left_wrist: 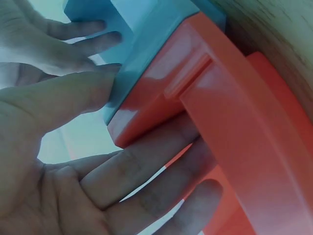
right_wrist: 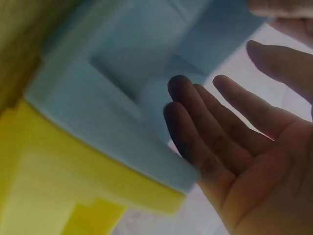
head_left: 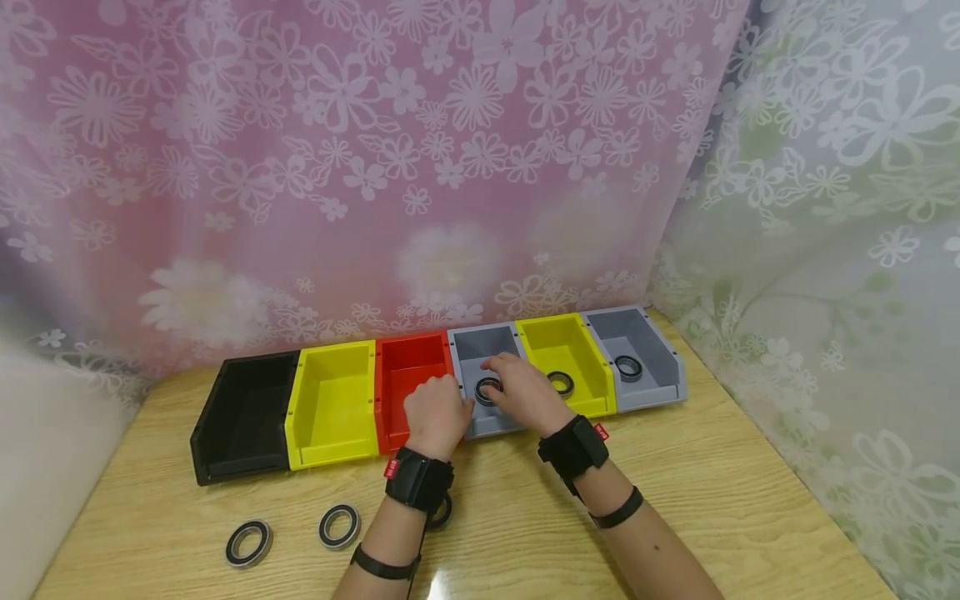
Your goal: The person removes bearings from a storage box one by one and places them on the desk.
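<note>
My left hand [head_left: 437, 410] is at the seam between the red bin [head_left: 405, 377] and the middle grey bin [head_left: 480, 342]. In the left wrist view its thumb lies on the grey side and its fingers reach inside the red bin, pinching the adjoining walls. My right hand [head_left: 525, 390] hovers over the middle grey bin, its fingers spread and slightly bent. A black-sealed ball bearing [head_left: 481, 394] lies in that bin beside the right fingertips. The right wrist view shows no object in the right palm [right_wrist: 274, 191].
Further right, a yellow bin [head_left: 551, 342] and a grey bin [head_left: 652, 354] each contain a bearing. Leftward stand another yellow bin [head_left: 337, 400] and a black bin [head_left: 243, 417]. Bearings lie on the wooden table [head_left: 525, 533]: two at front left, another partly behind the left wrist. Curtains hang behind.
</note>
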A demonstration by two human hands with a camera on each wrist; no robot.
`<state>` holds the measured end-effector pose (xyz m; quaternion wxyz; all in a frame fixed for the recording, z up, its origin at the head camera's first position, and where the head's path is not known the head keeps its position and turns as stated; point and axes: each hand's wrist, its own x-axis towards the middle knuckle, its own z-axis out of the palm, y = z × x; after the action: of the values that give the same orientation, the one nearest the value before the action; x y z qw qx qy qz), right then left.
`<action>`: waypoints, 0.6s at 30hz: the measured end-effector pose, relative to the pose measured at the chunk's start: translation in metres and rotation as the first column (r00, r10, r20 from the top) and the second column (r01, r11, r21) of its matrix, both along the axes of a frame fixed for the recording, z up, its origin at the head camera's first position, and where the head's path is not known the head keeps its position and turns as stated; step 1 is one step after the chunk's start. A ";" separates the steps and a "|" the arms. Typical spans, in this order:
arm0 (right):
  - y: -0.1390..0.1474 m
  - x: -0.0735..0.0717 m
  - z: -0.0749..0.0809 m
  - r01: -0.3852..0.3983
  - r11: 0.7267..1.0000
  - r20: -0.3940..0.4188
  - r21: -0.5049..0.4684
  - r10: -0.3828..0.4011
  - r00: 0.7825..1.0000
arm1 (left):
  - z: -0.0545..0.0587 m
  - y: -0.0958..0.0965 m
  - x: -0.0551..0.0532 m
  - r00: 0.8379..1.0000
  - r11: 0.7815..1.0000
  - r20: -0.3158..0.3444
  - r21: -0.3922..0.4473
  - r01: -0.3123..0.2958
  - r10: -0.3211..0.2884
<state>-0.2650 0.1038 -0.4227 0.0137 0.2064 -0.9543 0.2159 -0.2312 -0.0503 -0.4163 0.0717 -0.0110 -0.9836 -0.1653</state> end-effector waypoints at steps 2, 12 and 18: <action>-0.002 -0.001 -0.005 -0.001 1.000 -0.006 0.030 0.001 1.000 | -0.001 0.000 -0.001 1.000 1.000 0.002 -0.001 0.000 0.000; -0.012 -0.001 -0.021 0.011 0.975 -0.101 0.220 0.012 0.995 | -0.003 -0.001 -0.002 1.000 1.000 -0.007 0.014 0.011 -0.011; -0.015 0.003 -0.024 -0.006 0.949 -0.180 0.316 0.066 0.981 | -0.004 -0.003 -0.002 1.000 1.000 0.006 0.024 0.009 -0.009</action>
<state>-0.2624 0.0889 -0.4466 0.0669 0.2428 -0.9669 0.0409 -0.2328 -0.0530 -0.4200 0.0684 -0.0140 -0.9816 -0.1777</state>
